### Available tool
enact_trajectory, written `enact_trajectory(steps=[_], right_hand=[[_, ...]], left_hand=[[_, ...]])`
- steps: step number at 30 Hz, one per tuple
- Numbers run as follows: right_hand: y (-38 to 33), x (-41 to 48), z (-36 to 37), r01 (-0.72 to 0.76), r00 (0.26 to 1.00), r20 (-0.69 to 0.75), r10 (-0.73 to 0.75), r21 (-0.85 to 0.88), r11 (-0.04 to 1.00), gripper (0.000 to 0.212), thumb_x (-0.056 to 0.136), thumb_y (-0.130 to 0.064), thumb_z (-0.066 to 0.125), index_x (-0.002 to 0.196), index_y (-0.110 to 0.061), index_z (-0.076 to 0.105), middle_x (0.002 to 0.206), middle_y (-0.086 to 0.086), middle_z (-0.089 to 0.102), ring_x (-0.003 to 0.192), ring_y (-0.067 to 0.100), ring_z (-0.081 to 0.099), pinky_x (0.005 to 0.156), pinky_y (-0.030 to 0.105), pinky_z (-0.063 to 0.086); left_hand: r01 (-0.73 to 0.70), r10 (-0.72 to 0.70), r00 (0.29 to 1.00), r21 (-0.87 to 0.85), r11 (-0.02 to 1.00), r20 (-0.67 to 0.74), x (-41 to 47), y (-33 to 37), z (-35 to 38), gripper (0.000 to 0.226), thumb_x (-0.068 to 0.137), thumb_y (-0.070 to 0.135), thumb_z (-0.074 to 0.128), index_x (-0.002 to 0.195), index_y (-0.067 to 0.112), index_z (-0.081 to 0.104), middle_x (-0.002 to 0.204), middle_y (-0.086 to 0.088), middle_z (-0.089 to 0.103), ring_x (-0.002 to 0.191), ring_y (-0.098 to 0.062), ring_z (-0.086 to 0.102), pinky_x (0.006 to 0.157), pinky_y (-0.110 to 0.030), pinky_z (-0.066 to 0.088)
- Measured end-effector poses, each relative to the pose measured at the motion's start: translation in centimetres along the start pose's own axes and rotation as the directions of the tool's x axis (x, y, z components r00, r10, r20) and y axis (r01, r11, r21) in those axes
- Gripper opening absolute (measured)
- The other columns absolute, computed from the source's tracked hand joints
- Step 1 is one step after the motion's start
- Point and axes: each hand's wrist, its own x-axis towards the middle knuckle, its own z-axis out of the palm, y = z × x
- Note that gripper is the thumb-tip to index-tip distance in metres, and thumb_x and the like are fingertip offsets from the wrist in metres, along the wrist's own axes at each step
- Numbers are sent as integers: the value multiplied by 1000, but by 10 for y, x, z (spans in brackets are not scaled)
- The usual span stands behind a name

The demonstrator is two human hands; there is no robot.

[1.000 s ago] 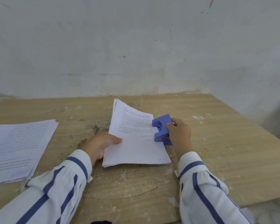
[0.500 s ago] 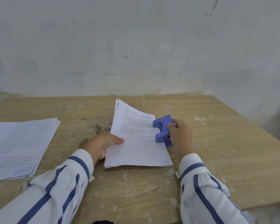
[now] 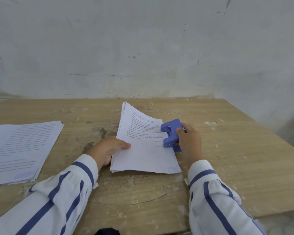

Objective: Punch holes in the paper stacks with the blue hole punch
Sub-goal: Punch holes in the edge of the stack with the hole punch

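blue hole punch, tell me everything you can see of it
The punch is blue, looks like matte plastic, and has a forked top with two arms, each showing small dark dots near the tip. It sits at the right edge of the middle paper stack, arms over the sheets, on the wooden table. The right hand holds it from its right side. Its base is mostly hidden.

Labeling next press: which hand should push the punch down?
Right. The right hand already grips the blue hole punch on the center stack's right edge; the left hand is steadying that stack's left edge.
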Motion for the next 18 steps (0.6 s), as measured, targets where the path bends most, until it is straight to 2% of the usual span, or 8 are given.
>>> enact_trajectory(steps=[3,6,10,14,18], right_hand=[[2,1,0,-11,1000,10,11,5,1000,29,86,-15,47,106,-30,62,82,-3,66,68,21,62,63,38,56],[3,2,0,-16,1000,9,16,5,1000,32,87,-15,48,112,-29,62,83,-3,67,67,19,62,59,34,55],[4,3,0,-24,1000,11,24,18,1000,33,86,-15,48,111,-30,63,79,-4,66,63,17,61,58,34,55],[5,4,1,-40,999,7,40,46,998,32,85,-16,49,107,-33,64,78,-4,67,64,20,61,63,42,58],[7,4,2,-52,999,3,52,62,997,33,86,-17,49,112,-31,63,80,-4,68,67,20,63,63,41,58]], left_hand=[[-4,4,1000,-16,1000,0,-1,-1,0,31,83,4,68,113,7,65,111,-14,70,98,-36,67,92,-51,52],[-6,6,1000,-21,1000,-7,-1,-1,0,31,82,4,69,113,6,65,112,-14,70,98,-36,67,93,-51,52],[3,-3,1000,-2,1000,-13,-1,0,1,33,82,4,70,114,6,65,113,-14,69,100,-37,66,95,-52,51],[3,-3,1000,17,1000,-27,-2,0,3,33,81,6,71,113,7,65,113,-13,69,100,-36,66,95,-52,50],[-8,9,1000,26,1000,-23,-4,1,5,31,82,5,70,112,8,66,109,-12,71,96,-34,67,90,-51,53]])
